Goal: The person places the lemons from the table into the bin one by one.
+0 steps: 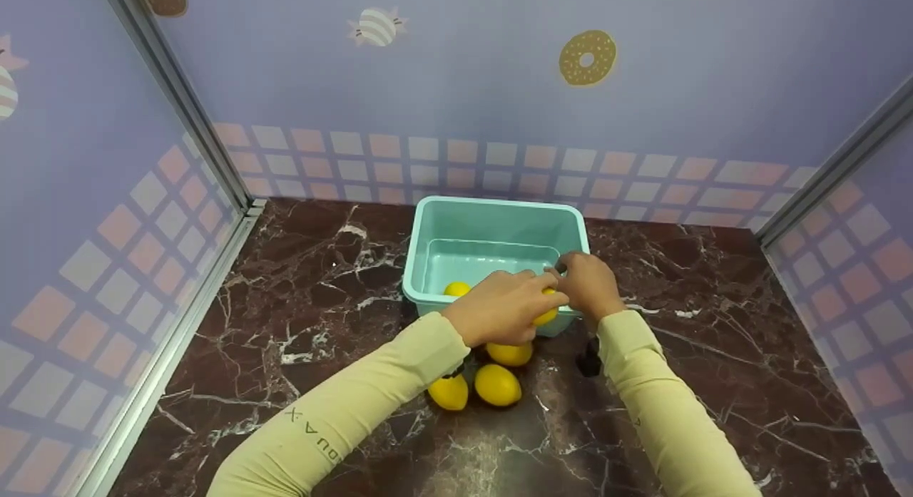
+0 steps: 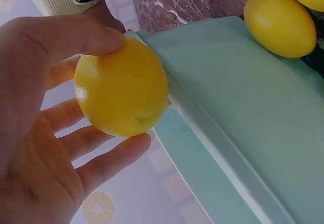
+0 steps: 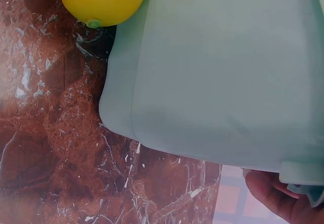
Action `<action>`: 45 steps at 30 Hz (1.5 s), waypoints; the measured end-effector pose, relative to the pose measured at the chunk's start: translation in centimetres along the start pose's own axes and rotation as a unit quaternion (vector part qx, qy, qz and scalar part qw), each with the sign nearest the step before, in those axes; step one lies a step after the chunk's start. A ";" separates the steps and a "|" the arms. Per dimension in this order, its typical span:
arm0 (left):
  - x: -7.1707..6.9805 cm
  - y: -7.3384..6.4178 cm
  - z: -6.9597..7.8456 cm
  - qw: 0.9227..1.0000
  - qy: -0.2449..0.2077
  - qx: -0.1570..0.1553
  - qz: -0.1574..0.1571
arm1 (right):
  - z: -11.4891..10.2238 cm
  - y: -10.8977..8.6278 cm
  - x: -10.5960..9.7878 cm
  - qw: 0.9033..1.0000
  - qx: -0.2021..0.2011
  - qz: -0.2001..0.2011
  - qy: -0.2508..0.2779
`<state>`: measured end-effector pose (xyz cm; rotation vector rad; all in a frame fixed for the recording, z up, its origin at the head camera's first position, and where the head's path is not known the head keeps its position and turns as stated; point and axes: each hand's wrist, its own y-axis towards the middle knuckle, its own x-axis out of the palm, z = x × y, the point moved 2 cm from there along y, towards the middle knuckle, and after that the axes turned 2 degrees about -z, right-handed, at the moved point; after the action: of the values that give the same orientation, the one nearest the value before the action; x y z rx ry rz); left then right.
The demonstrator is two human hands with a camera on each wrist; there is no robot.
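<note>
A yellow lemon [image 1: 546, 316] is pinched between the thumb and fingers of my left hand [image 1: 496, 308], just above the near rim of a mint-green plastic bin [image 1: 499, 205]. Up close in the left wrist view, the thumb presses the top of that lemon [image 2: 121, 87] and the other fingers spread behind it. My right hand [image 1: 592, 284] grips the bin's rim near its front right corner. In the right wrist view, its fingers [image 3: 271, 193] curl at the rim, partly cut off by the frame. Inside the bin, a second lemon [image 1: 457, 289] shows behind the near wall.
On the dark marbled table in front of the bin lie three lemons: one close to its wall [image 1: 510, 354], another nearer [image 1: 498, 385] and a third [image 1: 449, 393] under the left sleeve. Patterned walls [image 1: 485, 90] enclose the table behind and on both sides.
</note>
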<state>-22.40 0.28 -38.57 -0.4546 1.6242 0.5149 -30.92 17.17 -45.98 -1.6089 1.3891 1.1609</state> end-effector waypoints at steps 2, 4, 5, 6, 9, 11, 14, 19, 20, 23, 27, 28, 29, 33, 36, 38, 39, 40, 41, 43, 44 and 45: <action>0.0 0.0 -0.1 1.000 -0.002 -0.003 -0.002 | 0.0 0.0 0.0 1.000 0.002 -0.003 -0.003; -0.1 0.0 -0.3 1.000 -0.005 -0.005 -0.006 | 0.0 0.0 -0.1 1.000 0.004 -0.008 -0.003; -0.1 0.1 -0.3 1.000 -0.006 -0.005 -0.007 | 0.0 0.0 -0.1 1.000 0.004 -0.009 -0.003; -0.1 0.1 -0.4 1.000 -0.007 -0.005 -0.009 | -0.1 0.0 -0.1 1.000 0.005 -0.011 -0.003; 0.0 0.1 -0.5 1.000 -0.011 -0.006 -0.011 | 0.0 0.1 -0.1 1.000 0.006 -0.013 -0.005; 0.0 0.2 -0.7 1.000 -0.014 -0.006 -0.010 | 0.0 0.1 -0.1 1.000 0.006 -0.014 -0.006; 0.0 0.3 -0.8 1.000 -0.020 -0.007 -0.009 | 0.1 0.2 -0.1 1.000 0.005 -0.013 -0.009; -0.1 0.3 -1.1 1.000 -0.027 -0.008 -0.007 | 0.1 0.2 0.0 1.000 -0.002 -0.012 -0.017; -0.1 0.3 -1.1 1.000 -0.029 -0.009 -0.006 | 0.2 0.2 0.0 1.000 -0.001 -0.012 -0.018; -0.2 0.3 -1.3 0.999 -0.038 -0.008 -0.003 | 0.2 0.3 0.0 1.000 0.002 -0.016 -0.017; -0.2 0.2 -1.6 0.999 -0.051 -0.011 -0.001 | 0.2 0.2 -0.1 1.000 0.006 -0.020 -0.012; -0.3 0.2 -1.7 0.998 -0.054 -0.013 0.000 | 0.2 0.1 -0.1 1.000 0.006 -0.020 -0.011; -0.3 0.2 -1.8 0.998 -0.055 -0.014 0.000 | 0.2 0.1 -0.1 1.000 0.008 -0.021 -0.009; -0.4 0.1 -2.0 0.998 -0.059 -0.020 -0.002 | 0.1 0.2 -0.1 1.000 0.010 -0.018 -0.005; -0.4 0.2 -2.1 0.998 -0.056 -0.024 -0.007 | 0.1 0.2 0.0 1.000 0.009 -0.011 -0.003; -0.5 0.2 -2.2 0.998 -0.054 -0.025 -0.010 | 0.1 0.2 0.0 1.000 0.006 -0.007 -0.004; -0.5 0.2 -2.3 0.998 -0.054 -0.026 -0.011 | 0.1 0.1 0.0 1.000 0.004 -0.005 -0.005; -0.5 0.2 -2.4 0.998 -0.053 -0.027 -0.012 | 0.2 0.1 0.0 1.000 0.002 -0.003 -0.007; -0.5 0.2 -2.4 0.998 -0.053 -0.028 -0.013 | 0.1 0.1 0.0 1.000 0.000 -0.002 -0.008; -0.5 0.2 -2.5 0.998 -0.053 -0.031 -0.014 | 0.1 0.1 0.0 1.000 -0.002 0.000 -0.010; -0.5 0.2 -2.6 0.998 -0.052 -0.033 -0.014 | 0.1 0.1 0.0 1.000 -0.003 0.001 -0.011; -0.5 0.2 -2.7 0.998 -0.052 -0.034 -0.015 | 0.1 0.0 0.0 1.000 -0.005 0.003 -0.011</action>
<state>-24.63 -1.08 -37.84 -0.4944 1.5013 0.5636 -30.97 17.28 -46.01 -1.5952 1.3770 1.1865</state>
